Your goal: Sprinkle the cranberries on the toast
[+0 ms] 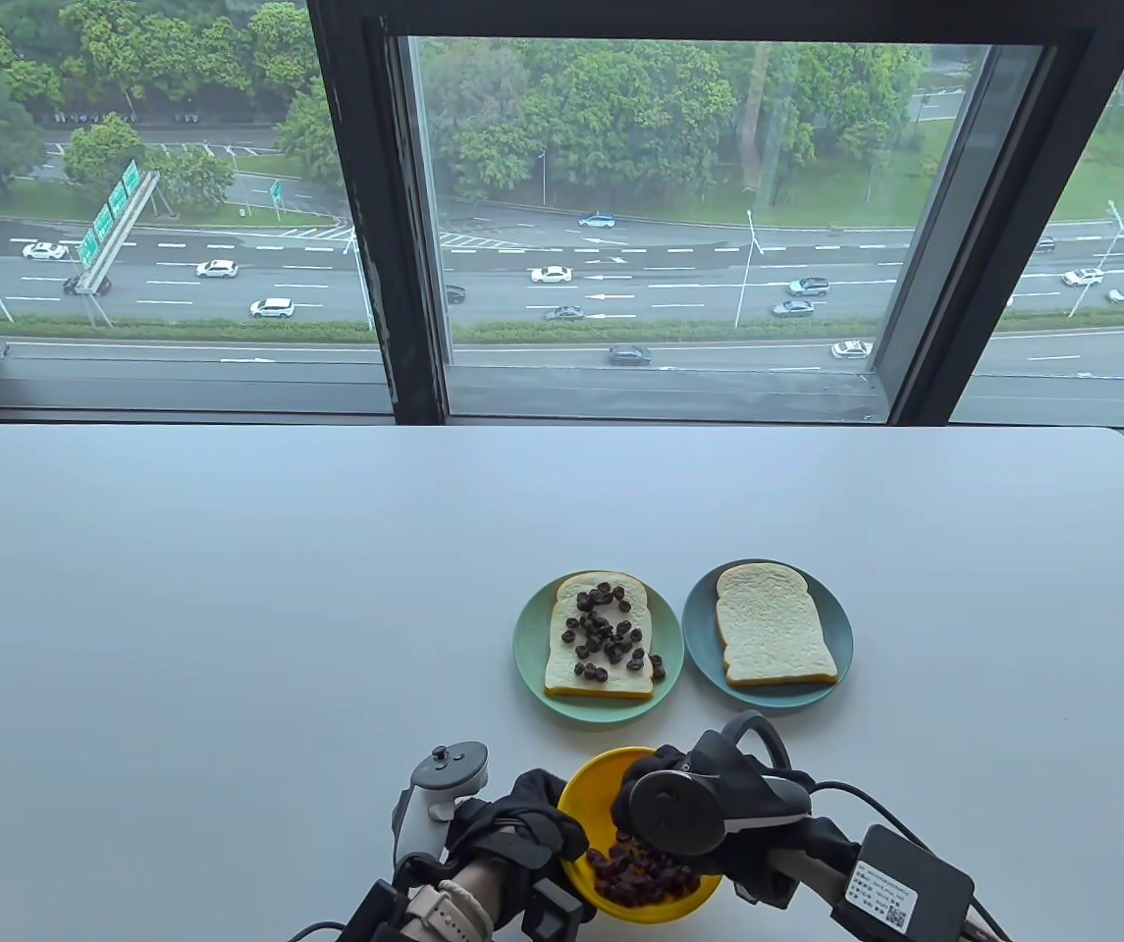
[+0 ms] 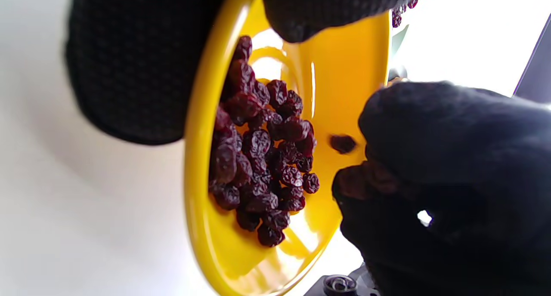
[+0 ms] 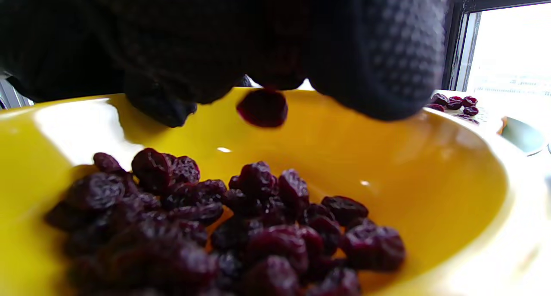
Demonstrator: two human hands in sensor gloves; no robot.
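A yellow bowl [image 1: 611, 760] of dried cranberries [image 1: 640, 873] sits at the table's near edge. My left hand [image 1: 522, 819] grips its left rim; in the left wrist view the thumb lies over the rim [image 2: 193, 158] and the fingers [image 2: 129, 63] are outside it. My right hand [image 1: 640, 790] is over the bowl with fingertips bunched, pinching cranberries [image 2: 357, 182]. One loose cranberry [image 3: 262, 108] hangs just under the fingertips [image 3: 379, 50]. A toast [image 1: 601, 677] topped with cranberries lies on a green plate [image 1: 532, 638]. A plain toast [image 1: 773, 638] lies on a blue plate [image 1: 841, 638].
The two plates stand side by side just beyond the bowl, the green one on the left. The white table [image 1: 228, 608] runs far to the left and back to a window.
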